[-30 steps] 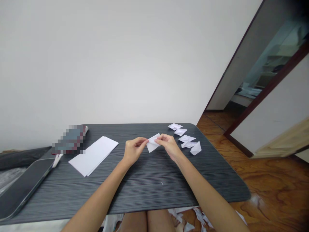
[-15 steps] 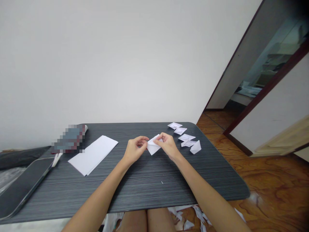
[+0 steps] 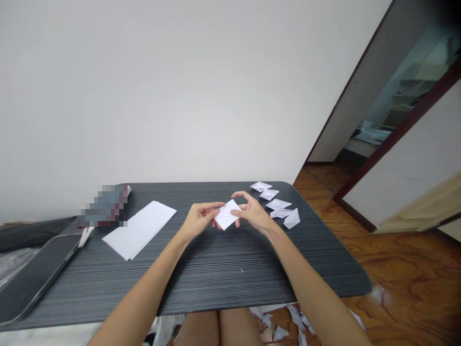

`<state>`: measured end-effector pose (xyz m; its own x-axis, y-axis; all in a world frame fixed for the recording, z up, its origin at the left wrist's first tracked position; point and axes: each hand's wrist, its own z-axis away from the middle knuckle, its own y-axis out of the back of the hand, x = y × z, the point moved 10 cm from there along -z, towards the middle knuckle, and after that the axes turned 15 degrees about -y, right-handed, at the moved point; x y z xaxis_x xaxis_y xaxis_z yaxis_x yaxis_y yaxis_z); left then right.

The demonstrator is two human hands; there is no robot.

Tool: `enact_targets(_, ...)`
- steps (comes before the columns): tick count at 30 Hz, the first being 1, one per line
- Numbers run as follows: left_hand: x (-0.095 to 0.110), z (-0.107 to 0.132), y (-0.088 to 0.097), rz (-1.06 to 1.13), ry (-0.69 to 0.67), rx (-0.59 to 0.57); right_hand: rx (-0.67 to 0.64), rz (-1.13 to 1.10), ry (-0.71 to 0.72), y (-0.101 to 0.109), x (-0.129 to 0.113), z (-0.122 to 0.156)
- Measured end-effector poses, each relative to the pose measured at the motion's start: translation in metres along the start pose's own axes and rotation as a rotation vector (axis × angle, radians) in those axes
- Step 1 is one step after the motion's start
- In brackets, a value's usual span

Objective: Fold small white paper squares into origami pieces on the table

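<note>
A small white folded paper (image 3: 226,216), diamond-shaped, is held between my two hands above the dark table. My left hand (image 3: 200,218) pinches its left corner, thumb on top and fingers beneath. At the right corner, the thumb of my right hand (image 3: 254,214) presses on the paper while its index finger arches clear above. Several folded paper boats (image 3: 278,205) lie to the right of my right hand. Left of my left hand rests a stack of white paper sheets (image 3: 140,230).
The dark wood-grain table (image 3: 230,283) stands against a white wall. At its left are a blurred-out object (image 3: 104,206) and a black flat panel (image 3: 36,278) with a pale rim. Paper scraps (image 3: 281,333) litter the floor below the front edge.
The folded paper has turned slightly and now lies flatter, its face more open to view. My right index finger has lifted away from it, and my left fingers have closed on its left corner.
</note>
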<state>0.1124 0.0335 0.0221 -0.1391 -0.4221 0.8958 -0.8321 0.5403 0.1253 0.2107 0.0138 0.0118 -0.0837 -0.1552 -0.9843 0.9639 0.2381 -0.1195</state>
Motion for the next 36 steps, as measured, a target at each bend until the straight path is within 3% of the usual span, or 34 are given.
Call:
enact_targets(3, 0.0, 0.0, 0.002, -0.013, -0.001, 0.012, -0.012, -0.035, -0.055, 0.0, 0.002, 0.0)
enact_targets(10, 0.0, 0.001, -0.003, -0.042, -0.011, -0.017, 0.101, -0.039, -0.098, 0.004, 0.007, 0.0)
enact_targets(14, -0.001, 0.002, -0.007, 0.009, 0.011, -0.039, 0.021, -0.084, -0.087, -0.004, 0.008, -0.001)
enact_targets(19, 0.0, -0.001, 0.003, 0.034, 0.005, 0.023, -0.143, -0.097, -0.092, -0.015, 0.004, 0.003)
enact_targets(21, 0.002, -0.002, 0.005, 0.009, -0.01, 0.016, -0.152, -0.093, -0.096, -0.013, 0.004, 0.003)
enact_targets(26, 0.021, -0.002, -0.006, -0.194, -0.163, -0.186, 0.006, -0.112, -0.131, 0.01, 0.014, -0.004)
enact_targets(30, 0.036, 0.0, -0.007, -0.516, -0.332, -0.235, -0.036, -0.156, -0.174, 0.01, 0.018, -0.005)
enact_targets(33, 0.033, 0.0, -0.005, -0.674, -0.334, -0.239, -0.053, -0.007, -0.176, 0.004, 0.019, -0.002)
enact_targets(36, 0.026, 0.001, -0.006, -0.655, -0.285, -0.254, 0.152, 0.311, -0.038, 0.012, 0.006, 0.001)
